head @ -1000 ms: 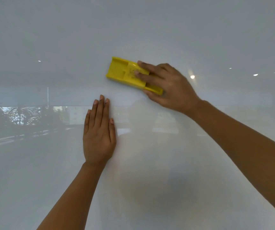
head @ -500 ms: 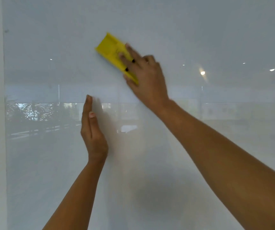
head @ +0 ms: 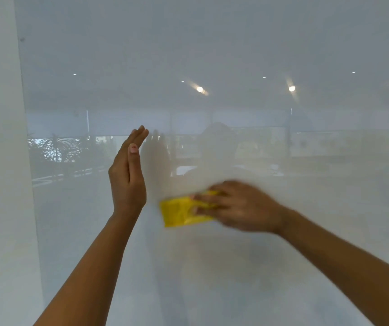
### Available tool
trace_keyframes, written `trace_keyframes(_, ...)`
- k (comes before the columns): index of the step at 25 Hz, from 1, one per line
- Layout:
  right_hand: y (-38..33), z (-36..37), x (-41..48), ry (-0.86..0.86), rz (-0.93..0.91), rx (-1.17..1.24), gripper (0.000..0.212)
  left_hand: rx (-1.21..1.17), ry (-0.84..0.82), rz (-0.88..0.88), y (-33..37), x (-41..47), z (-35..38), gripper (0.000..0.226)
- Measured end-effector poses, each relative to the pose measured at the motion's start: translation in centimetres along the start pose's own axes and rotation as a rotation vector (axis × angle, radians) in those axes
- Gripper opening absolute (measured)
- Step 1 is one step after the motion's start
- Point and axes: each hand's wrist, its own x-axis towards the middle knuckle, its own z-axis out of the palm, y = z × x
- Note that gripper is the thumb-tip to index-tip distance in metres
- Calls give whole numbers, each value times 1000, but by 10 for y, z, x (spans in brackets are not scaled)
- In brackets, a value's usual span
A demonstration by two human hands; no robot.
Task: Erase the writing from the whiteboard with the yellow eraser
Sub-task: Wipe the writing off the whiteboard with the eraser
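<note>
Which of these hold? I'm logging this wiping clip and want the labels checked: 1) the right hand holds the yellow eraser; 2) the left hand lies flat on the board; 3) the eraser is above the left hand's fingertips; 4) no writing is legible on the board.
1) True: the right hand grips the yellow eraser.
2) False: the left hand is turned edge-on, fingers pointing up.
3) False: it sits lower, beside the wrist.
4) True: the whiteboard shows only reflections.

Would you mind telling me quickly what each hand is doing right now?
Left hand: open, fingers straight, holding nothing.
Right hand: closed on the yellow eraser, pressing it to the whiteboard; blurred.
</note>
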Motion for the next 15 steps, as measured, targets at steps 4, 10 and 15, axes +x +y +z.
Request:
trace_keyframes(4, 82, -39, 13, 284, 684, -64, 44, 50, -67, -13, 2, 2, -6, 44)
trace_keyframes(10, 47, -19, 82, 253, 815, -48, 53, 119, -65, 17, 7, 5, 1, 44)
trace_keyframes(15, -70, 39, 55, 167, 512, 78, 49, 202, -126, 56, 4, -2, 10, 44)
